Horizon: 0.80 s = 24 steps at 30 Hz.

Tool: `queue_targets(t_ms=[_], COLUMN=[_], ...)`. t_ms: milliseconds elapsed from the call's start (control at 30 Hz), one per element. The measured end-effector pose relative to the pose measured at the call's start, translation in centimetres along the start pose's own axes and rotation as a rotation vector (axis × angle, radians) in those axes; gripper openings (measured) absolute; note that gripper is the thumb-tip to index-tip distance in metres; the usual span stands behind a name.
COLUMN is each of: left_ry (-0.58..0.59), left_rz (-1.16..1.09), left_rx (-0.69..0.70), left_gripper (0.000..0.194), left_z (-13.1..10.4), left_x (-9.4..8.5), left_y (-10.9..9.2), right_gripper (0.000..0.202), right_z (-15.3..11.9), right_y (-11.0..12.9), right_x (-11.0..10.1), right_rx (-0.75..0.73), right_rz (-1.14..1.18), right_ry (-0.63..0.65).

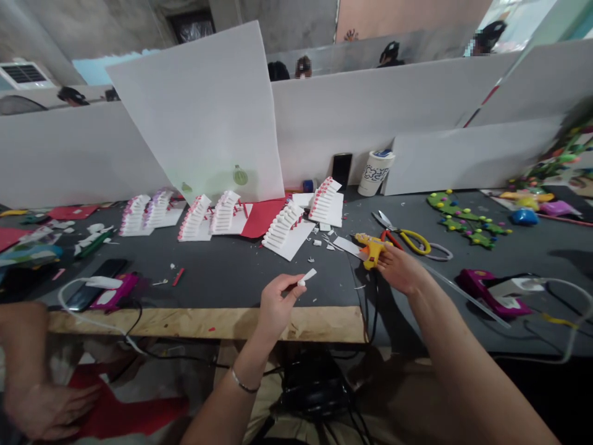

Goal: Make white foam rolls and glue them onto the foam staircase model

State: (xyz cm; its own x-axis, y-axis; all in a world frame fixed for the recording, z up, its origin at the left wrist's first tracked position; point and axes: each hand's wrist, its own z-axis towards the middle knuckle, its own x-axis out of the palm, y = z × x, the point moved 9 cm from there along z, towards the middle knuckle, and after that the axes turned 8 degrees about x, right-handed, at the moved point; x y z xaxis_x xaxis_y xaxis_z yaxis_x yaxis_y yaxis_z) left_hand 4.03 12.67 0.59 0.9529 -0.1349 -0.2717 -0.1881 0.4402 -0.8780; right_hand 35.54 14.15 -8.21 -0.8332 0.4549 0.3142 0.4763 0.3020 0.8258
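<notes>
My left hand (278, 303) is above the table's front edge, thumb and fingers pinched on a small white strip (309, 275). To the right, my right hand (401, 269) has its fingers on a yellow hot glue gun (372, 248), whose dark cord drops over the table edge. A flat white strip (348, 247) lies beside the gun's nozzle. Scissors with yellow handles (416, 241) rest just beyond my right hand. White paper scraps (317, 243) are scattered between my hands and a fan-shaped row of white rolled pieces (283, 225) on a white card.
More white fan-shaped pieces (194, 219) stand along the back, near red paper (264, 217). A white cup (376, 173) and a phone (341, 170) are by the white partition. Magenta power blocks (495, 293) sit right and left. Another person's hand (50, 402) is at lower left.
</notes>
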Motion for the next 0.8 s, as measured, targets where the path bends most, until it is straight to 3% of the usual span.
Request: queue_targets(t_ms=[67, 167, 233, 300, 400, 533, 633, 800], left_ry=[0.013, 0.019, 0.022, 0.038, 0.078, 0.132, 0.153, 0.15], left_rz=[0.024, 0.043, 0.05, 0.059, 0.08, 0.11, 0.131, 0.129], left_rx=[0.013, 0.036, 0.052, 0.064, 0.071, 0.079, 0.085, 0.083], left_gripper=[0.018, 0.017, 0.016, 0.016, 0.016, 0.017, 0.017, 0.016], left_z=[0.0, 0.1, 0.2, 0.2, 0.1, 0.0, 0.0, -0.2], left_x=[0.0, 0.1, 0.1, 0.4, 1.1, 1.9, 2.2, 2.0], left_y=[-0.3, -0.8, -1.1, -1.3, -1.5, -1.7, -1.9, -2.3], right_gripper=[0.016, 0.014, 0.023, 0.032, 0.037, 0.039, 0.031, 0.024], right_z=[-0.6, -1.9, -3.3, -4.8, -7.9, -10.8, -11.2, -11.4], right_y=[0.1, 1.4, 2.4, 2.7, 2.5, 0.8, 0.2, 0.1], right_x=[-1.0, -3.3, -3.2, -0.9, 5.4, 11.9, 13.3, 13.6], right_rx=[-0.013, -0.143, -0.244, -0.322, -0.479, -0.521, -0.535, -0.61], right_rz=[-0.051, -0.321, -0.534, -0.632, -0.664, -0.775, -0.851, -0.927], right_ry=[0.0, -0.157, -0.237, -0.17, 0.103, 0.349, 0.371, 0.379])
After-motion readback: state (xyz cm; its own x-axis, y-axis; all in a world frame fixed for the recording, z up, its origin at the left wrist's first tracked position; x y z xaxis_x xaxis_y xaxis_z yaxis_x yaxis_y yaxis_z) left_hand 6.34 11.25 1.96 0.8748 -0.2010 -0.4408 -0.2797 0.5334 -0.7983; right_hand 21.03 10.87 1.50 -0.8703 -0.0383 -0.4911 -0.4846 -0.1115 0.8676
